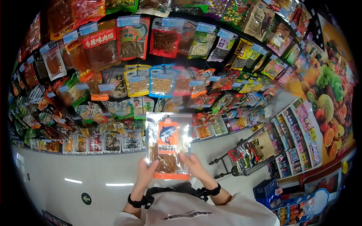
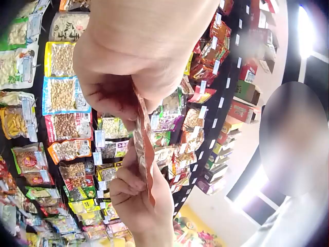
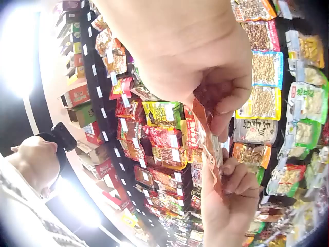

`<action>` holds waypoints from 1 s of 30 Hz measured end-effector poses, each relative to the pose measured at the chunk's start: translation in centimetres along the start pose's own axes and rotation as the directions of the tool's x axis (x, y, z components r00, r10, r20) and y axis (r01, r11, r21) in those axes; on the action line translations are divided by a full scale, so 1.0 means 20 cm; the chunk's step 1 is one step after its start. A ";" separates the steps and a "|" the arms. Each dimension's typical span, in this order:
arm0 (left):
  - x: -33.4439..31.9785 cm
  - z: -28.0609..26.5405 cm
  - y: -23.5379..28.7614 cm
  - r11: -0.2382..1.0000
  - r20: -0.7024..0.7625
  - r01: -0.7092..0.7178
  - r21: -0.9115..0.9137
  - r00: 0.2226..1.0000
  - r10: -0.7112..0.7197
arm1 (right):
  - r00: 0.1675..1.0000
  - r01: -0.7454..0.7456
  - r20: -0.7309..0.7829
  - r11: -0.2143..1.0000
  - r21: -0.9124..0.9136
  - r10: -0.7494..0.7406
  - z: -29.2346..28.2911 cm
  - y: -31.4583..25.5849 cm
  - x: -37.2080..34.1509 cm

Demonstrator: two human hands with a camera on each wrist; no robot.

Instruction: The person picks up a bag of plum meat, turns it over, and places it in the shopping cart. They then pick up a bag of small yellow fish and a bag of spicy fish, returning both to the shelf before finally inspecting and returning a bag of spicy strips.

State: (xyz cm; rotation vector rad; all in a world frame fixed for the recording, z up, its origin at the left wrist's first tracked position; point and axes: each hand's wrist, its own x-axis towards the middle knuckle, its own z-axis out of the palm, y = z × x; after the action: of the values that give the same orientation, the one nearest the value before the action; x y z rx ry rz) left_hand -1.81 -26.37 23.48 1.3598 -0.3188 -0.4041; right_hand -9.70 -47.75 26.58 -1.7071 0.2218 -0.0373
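Observation:
A clear snack bag [image 1: 167, 145] with an orange label, a fish picture and brown shredded-looking contents is held upright in front of the body, its printed front towards the head camera. My left hand [image 1: 146, 170] grips its lower left edge, thumb on the front. At the lower right edge my right hand [image 1: 194, 165] pinches it the same way. Both wrist views show the bag edge-on: the left hand [image 2: 139, 56] is large at the top of the left wrist view, and the right hand [image 3: 180, 46] fills the top of the right one.
Behind the bag, a curved shelf wall carries hanging snack packets [image 1: 162, 81] and a lower row of white bins [image 1: 95, 144]. A shopping cart [image 1: 256, 150] with goods stands to the right on the pale floor [image 1: 120, 169]. Blue baskets [image 1: 267, 190] are nearer at right.

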 end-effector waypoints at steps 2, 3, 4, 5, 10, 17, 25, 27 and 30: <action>0.02 0.04 0.00 0.998 0.051 0.045 -0.041 0.998 -0.043 | 0.999 0.026 -0.030 0.999 0.031 -0.025 -0.05 0.07 0.00; 0.04 0.06 0.01 0.996 0.079 0.070 -0.060 0.995 -0.065 | 0.997 0.043 -0.071 0.999 0.000 -0.043 -0.09 0.10 -0.01; 0.06 0.10 0.01 0.998 0.116 0.059 -0.030 0.992 -0.056 | 0.992 0.058 -0.110 0.998 -0.032 -0.061 -0.13 0.14 -0.02; 0.08 0.15 0.01 0.999 0.153 0.050 -0.003 0.987 -0.049 | 0.986 0.068 -0.148 0.996 -0.065 -0.077 -0.19 0.16 -0.03; 0.22 0.36 -0.05 0.957 0.386 -0.062 0.284 0.921 -0.055 | 0.849 0.061 -0.511 0.934 0.351 0.137 -0.52 0.17 -0.05; 0.58 0.77 0.17 0.652 0.591 -0.215 0.727 0.680 -0.435 | 0.825 0.236 -0.565 0.920 0.313 -0.019 -1.00 0.12 0.12; 1.05 1.02 0.50 0.848 0.543 -0.389 0.361 0.826 0.148 | 0.921 0.323 -0.263 0.940 0.110 -0.286 -1.51 -0.26 0.46; 1.10 1.04 0.63 0.897 0.453 -0.348 0.272 0.869 0.200 | 0.938 0.329 -0.138 0.941 0.082 -0.317 -1.57 -0.45 0.52; 1.16 1.06 0.82 0.941 0.397 -0.288 0.179 0.896 0.199 | 0.924 0.381 -0.019 0.924 -0.026 -0.381 -1.62 -0.65 0.64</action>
State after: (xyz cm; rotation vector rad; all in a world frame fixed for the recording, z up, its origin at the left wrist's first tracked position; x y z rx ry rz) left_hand 10.94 -52.93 43.17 1.4454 -0.8714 -0.4220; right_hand -0.47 -79.85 42.93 -1.7507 -0.0971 -0.3451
